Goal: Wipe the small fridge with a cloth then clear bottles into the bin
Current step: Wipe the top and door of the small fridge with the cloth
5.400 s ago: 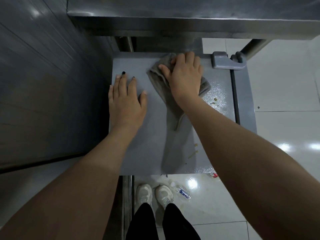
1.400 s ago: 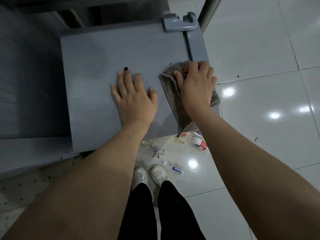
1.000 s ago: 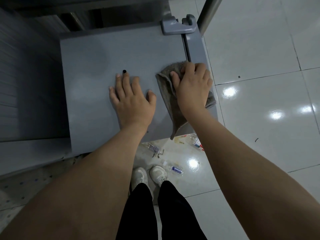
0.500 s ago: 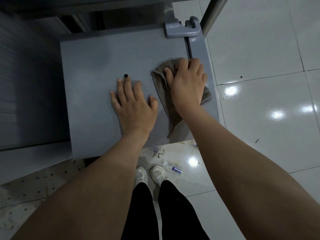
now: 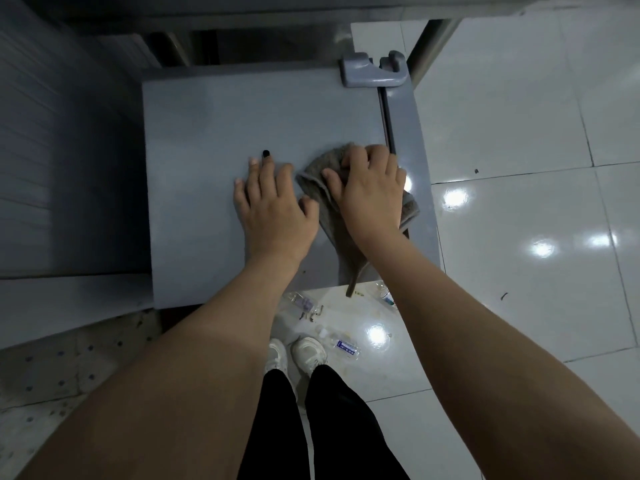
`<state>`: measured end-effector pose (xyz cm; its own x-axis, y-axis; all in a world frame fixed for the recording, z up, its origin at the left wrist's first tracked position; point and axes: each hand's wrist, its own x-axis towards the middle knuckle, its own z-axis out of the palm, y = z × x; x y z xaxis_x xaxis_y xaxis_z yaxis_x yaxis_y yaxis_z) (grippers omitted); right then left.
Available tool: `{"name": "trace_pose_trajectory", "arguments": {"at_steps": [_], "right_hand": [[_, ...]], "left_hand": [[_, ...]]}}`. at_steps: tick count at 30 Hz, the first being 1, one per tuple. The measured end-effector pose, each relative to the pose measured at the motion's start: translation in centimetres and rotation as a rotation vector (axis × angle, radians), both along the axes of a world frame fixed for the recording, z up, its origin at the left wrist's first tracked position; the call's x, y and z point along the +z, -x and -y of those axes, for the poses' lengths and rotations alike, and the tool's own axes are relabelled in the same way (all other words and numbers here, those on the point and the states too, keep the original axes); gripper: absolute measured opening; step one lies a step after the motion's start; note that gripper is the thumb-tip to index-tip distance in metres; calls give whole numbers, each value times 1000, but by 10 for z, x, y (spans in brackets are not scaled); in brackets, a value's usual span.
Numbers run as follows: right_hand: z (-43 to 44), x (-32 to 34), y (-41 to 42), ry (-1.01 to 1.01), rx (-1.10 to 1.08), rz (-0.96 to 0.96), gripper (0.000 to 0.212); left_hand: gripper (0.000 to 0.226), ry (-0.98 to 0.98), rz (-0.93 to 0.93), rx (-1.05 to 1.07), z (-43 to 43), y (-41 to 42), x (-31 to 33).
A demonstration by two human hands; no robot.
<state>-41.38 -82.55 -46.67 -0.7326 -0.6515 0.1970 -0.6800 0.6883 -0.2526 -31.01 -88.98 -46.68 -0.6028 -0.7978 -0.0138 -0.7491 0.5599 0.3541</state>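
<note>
**Cloth Worked at Fridge's Right Edge**

A grey cloth (image 5: 323, 206) is gripped by the curled fingers of the right hand (image 5: 370, 195) beside the door seam at the right edge of the small fridge (image 5: 214, 140); a tail is hung over the front edge; the left hand (image 5: 273, 209) is laid flat alongside, fingers straight; bare top is left behind and leftward; bottles (image 5: 343, 346) are scattered on the tiled floor (image 5: 519, 202) below, one blue-and-white label too small to be read.
</note>
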Motion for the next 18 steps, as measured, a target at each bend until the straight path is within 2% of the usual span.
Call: {"name": "trace_pose_trajectory", "arguments": {"at_steps": [3, 7, 11, 18], "right_hand": [[7, 2, 4, -10, 9, -2, 42], [34, 3, 12, -24, 31, -23, 40], [68, 5, 27, -111, 56, 27, 44], [101, 8, 47, -151, 23, 23, 48]], "left_hand": [[59, -50, 18, -97, 12, -11, 4], [60, 20, -1, -263, 26, -29, -1], [60, 46, 1, -244, 24, -27, -2], [59, 46, 39, -235, 23, -28, -3]]}}
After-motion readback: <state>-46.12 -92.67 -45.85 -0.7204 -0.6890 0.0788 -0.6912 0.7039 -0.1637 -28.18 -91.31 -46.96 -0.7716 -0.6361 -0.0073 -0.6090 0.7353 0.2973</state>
